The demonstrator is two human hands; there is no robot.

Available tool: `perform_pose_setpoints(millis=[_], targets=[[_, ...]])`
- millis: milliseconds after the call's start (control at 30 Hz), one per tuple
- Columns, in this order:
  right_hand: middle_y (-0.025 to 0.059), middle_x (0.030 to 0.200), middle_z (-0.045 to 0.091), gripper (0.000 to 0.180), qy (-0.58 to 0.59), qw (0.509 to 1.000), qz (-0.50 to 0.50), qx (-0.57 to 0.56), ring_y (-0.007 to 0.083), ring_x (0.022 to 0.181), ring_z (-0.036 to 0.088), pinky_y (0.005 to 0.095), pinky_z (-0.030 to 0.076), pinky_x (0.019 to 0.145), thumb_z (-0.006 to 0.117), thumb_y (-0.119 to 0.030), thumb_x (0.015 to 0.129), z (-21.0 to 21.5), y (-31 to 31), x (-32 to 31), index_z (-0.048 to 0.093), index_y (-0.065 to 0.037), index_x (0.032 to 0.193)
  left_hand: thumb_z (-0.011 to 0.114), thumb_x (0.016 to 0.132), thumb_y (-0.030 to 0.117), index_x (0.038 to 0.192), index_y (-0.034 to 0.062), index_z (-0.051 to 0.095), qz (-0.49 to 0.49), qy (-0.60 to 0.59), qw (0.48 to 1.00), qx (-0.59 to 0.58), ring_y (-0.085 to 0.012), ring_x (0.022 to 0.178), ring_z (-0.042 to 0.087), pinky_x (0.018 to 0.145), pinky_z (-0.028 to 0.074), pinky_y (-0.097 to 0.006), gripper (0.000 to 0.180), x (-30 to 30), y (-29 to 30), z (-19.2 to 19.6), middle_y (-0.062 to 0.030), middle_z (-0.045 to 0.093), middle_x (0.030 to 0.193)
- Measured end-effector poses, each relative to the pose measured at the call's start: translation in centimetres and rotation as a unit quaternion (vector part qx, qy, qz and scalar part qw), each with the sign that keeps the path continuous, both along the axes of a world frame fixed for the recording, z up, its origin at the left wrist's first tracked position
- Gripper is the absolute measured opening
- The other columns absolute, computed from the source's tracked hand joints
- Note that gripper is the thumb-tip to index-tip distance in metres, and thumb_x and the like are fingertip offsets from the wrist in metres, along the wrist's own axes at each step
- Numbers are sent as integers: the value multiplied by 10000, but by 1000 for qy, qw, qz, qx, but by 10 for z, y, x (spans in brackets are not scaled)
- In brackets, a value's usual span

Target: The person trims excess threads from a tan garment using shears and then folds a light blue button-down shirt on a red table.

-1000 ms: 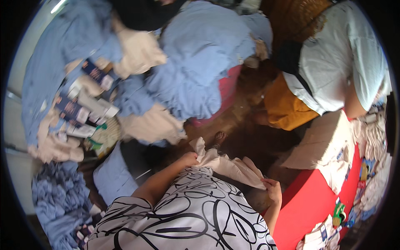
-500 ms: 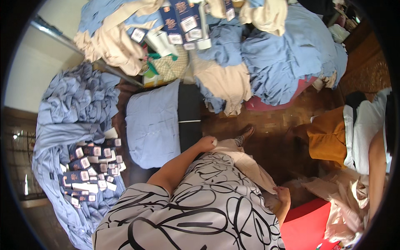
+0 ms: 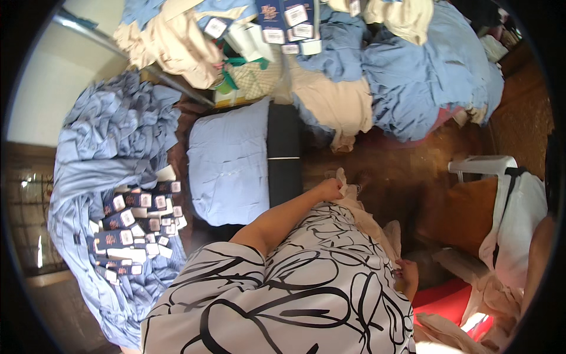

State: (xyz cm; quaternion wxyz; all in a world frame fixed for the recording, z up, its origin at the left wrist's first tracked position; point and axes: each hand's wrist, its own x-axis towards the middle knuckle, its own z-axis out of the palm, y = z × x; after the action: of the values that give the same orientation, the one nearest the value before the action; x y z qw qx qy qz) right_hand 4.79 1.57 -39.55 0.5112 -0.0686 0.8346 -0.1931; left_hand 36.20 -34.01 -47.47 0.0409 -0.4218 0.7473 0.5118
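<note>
From where I stand, the left hand (image 3: pixel 331 189) pinches one end of a peach cloth (image 3: pixel 368 219), and the right hand (image 3: pixel 407 272), nearer the body, has its fingers closed on the other end; the cloth hangs between them along the front of a white garment with black loops (image 3: pixel 283 283). Well to the left of the hands, navy tags (image 3: pixel 115 239) with white stickers lie bunched on a rumpled blue heap (image 3: pixel 118 147), their print too small to make out. Beyond the left hand, larger navy tags (image 3: pixel 272 20) carry pale lettering above stickers printed with barcodes, among peach and blue garments. Just left of the left forearm lies a smooth blue bundle (image 3: pixel 230 159) beside a black panel (image 3: pixel 284 141). To the right of the right hand, peach fabric (image 3: pixel 498 304) lies over a red surface (image 3: pixel 439 300), near another person in a pale top (image 3: pixel 522 230).
</note>
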Motion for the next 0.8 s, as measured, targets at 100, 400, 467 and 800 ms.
perform_pose_setpoints(millis=[100,400,467,800], targets=[[81,615,608,235,13,1000,-19,-21,156,492,597,283,452,425,657,-175,849,1,-6,7,696,52,892,750,632,254,863,9,659,-48,36,998,-15,-357,849,655,737,508,-435,349,-31,-6,1,-208,671,885],[149,719,689,291,53,991,-124,-10,208,577,681,316,559,549,607,-231,901,35,-44,24,699,28,993,710,700,204,904,34,686,-247,32,963,107,-212,748,639,681,489,-361,266,-161,-73,-8,-119,686,814],[153,744,690,306,60,958,-270,-75,205,599,688,307,561,515,639,-248,897,37,-43,51,699,35,996,703,707,184,904,34,684,-394,69,910,107,-220,732,630,674,483,-360,248,-221,-80,-6,-112,687,811],[194,905,694,299,216,855,-469,-49,368,891,661,445,509,802,607,-291,835,58,-129,171,723,-40,949,715,739,148,909,2,646,-777,-109,620,-15,-203,743,593,674,480,-345,234,-385,-57,14,-96,654,827]])
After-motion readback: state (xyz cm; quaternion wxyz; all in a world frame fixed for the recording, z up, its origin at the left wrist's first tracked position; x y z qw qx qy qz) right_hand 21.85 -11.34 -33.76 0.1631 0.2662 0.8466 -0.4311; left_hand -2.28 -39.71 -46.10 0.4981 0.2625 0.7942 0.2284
